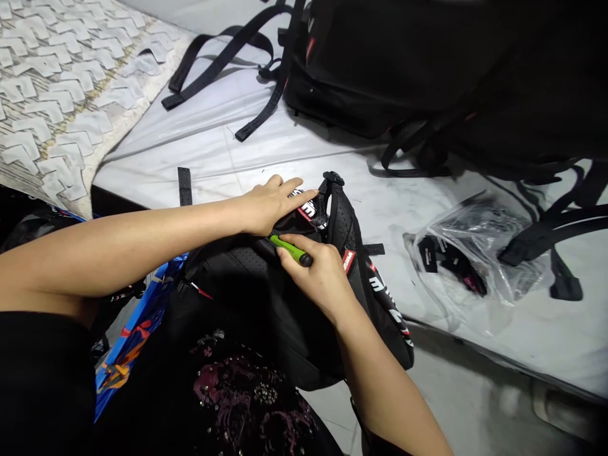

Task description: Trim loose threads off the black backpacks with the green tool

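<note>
A black backpack (247,285) with white lettering and red tags lies against my body at the table's front edge. My right hand (318,269) is wrapped round a small tool with a green handle (291,248) and a black end. The tool's front tip meets the black fabric beside my left hand and is partly hidden. My left hand (275,206) rests on the upper part of the backpack near the printed strap (306,206), its thumb side down. Some of its fingers stretch to the right; what lies under the palm is hidden.
Behind, large black bags (351,76) with loose straps (223,66) lie on the white-covered table (228,152). A clear plastic bag (498,234) with small dark pieces sits at right. A sheet with many pale cut pieces (71,82) spreads at upper left. A blue bag (142,335) hangs below.
</note>
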The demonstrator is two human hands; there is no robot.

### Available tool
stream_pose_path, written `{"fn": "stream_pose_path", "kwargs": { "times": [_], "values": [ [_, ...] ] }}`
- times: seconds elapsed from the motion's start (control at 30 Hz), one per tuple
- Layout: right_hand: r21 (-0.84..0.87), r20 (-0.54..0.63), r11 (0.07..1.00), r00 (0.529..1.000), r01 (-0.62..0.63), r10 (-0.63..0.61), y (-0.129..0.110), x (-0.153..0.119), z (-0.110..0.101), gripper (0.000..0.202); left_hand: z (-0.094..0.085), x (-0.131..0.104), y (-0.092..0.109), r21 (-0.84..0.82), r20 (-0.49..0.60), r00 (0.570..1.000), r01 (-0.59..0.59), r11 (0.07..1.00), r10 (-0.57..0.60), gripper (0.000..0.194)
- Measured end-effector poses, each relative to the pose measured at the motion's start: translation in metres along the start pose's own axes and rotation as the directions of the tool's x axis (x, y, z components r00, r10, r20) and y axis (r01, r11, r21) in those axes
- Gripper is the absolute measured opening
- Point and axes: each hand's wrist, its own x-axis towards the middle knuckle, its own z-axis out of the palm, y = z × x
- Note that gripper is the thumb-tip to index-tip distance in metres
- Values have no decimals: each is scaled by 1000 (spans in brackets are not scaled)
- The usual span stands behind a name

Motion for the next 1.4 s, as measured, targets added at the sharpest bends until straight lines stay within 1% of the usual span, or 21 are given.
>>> {"fn": "stream_pose_path", "kwargs": {
  "times": [0.07, 0.13, 0.2, 0.27, 0.33, 0.4, 0.5, 0.6, 0.73, 0.87, 0.93, 1.0, 1.1, 1.17, 1.2, 1.23, 1.27, 1.3, 1.33, 1.37, 1.4],
  "values": [
    [-109, -32, 994, 999, -2, -2, -1, -2, 2, 27, 0, 0, 0, -3, 5, 1000, 5, 1000, -5, 101],
    [-166, -57, 986, 998, 3, -13, -2, -4, 4, 28, -1, 1, 1, 7, 21, 1000, 1, 1000, -1, 104],
    [-161, -60, 987, 998, 12, -22, -1, -6, 5, 28, -3, 2, 3, 33, 42, 999, 0, 999, -2, 109],
    [-113, -60, 993, 998, 13, -20, 1, -6, 5, 28, -4, 3, 5, 73, 52, 998, 16, 997, -20, 111],
    [-43, -49, 999, 999, 5, -7, 3, -5, 4, 28, -5, 3, 7, 101, 56, 998, 29, 994, -35, 109],
    [-14, -40, 1000, 999, -19, 18, 5, -5, 3, 27, -4, 3, 7, 100, 51, 998, 26, 995, -31, 106],
    [-52, -70, 998, 997, -40, 36, 5, -5, 4, 27, -2, 3, 6, 74, 37, 999, 18, 997, -21, 104],
    [-43, -87, 999, 996, -30, 26, 2, -4, 8, 28, 0, 3, 4, 62, 36, 999, 22, 998, -24, 103],
    [-135, -123, 989, 992, -51, 34, 0, -3, 10, 27, 0, 3, 5, 65, 26, 999, 26, 998, -28, 102],
    [-35, -60, 998, 997, -54, 52, 1, -5, 5, 26, -1, 2, 6, 70, 28, 999, 31, 997, -33, 102],
    [-65, -68, 994, 994, -86, 82, 2, -4, 5, 26, -1, 3, 5, 78, 29, 999, 35, 996, -38, 103],
    [-66, -89, 994, 993, -86, 80, 2, -1, 7, 26, 0, 3, 3, 80, 23, 999, 20, 997, -22, 102],
    [-2, -41, 996, 995, -89, 89, -3, 3, 10, 26, 1, 1, 1, 73, -4, 1000, -11, 997, 11, 100],
    [-67, -15, 991, 993, -118, 117, -9, 2, 7, 23, 3, -2, -1, 73, -28, 999, -22, 997, 24, 98],
    [-99, -19, 989, 994, -108, 106, -12, -1, 3, 20, 4, -2, -2, 77, -41, 999, -24, 997, 27, 96],
    [-98, -40, 993, 997, -68, 65, -13, -4, -2, 18, 5, -2, -4, 83, -52, 998, -26, 996, 31, 95],
    [-61, -78, 998, 997, 3, -8, -13, -8, -8, 16, 7, 0, -7, 90, -60, 998, -27, 996, 32, 94],
    [0, -144, 996, 986, 90, -90, -11, -14, -16, 14, 8, 2, -9, 95, -61, 998, -28, 995, 34, 94],
    [52, -240, 985, 959, 167, -150, -5, -21, -25, 15, 10, 4, -11, 98, -60, 998, -29, 995, 35, 96],
    [71, -351, 976, 921, 208, -171, 4, -28, -35, 17, 11, 5, -13, 99, -58, 998, -30, 995, 36, 97],
    [47, -453, 981, 880, 186, -145, 17, -35, -46, 20, 12, 7, -13, 96, -58, 998, -31, 995, 36, 99]
  ]
}}
